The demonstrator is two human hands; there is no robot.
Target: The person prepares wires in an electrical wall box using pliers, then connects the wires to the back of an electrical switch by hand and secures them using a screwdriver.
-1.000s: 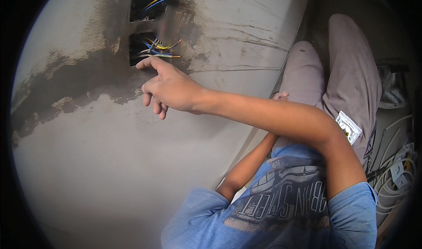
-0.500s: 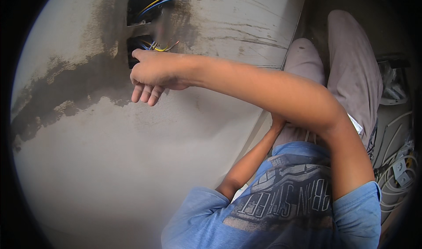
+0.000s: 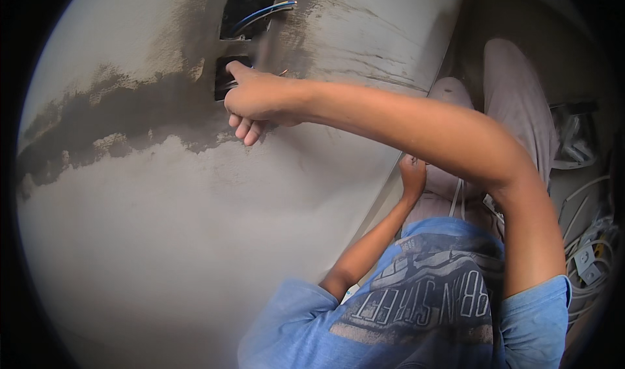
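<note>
My right hand [image 3: 250,99] reaches across to the grey wall, in front of the lower square wall box [image 3: 222,76]. One digit points into that recess; the other fingers hang loosely apart, and I see nothing held in them. Wires in this box are mostly behind the hand, though a copper-coloured tip [image 3: 284,72] shows above the wrist. Just above, blue and pale wires [image 3: 263,14] stick out of the upper wall box [image 3: 231,11]. Beside my thigh, below the right forearm, is my left hand [image 3: 411,173], its fingers curled closed; what they hold, if anything, is too small to make out.
Dark, rough plaster [image 3: 124,115] surrounds the boxes and runs left along the wall. My bent legs [image 3: 514,89] are at the right. Beyond them lie a clear plastic bag [image 3: 573,138], coiled pale cable [image 3: 579,291] and white socket plates [image 3: 588,265] on the floor.
The wall and boxes have shifted right in view. My right hand has moved slightly up over the lower box, covering more of its wires. More of my left hand shows below the forearm.
</note>
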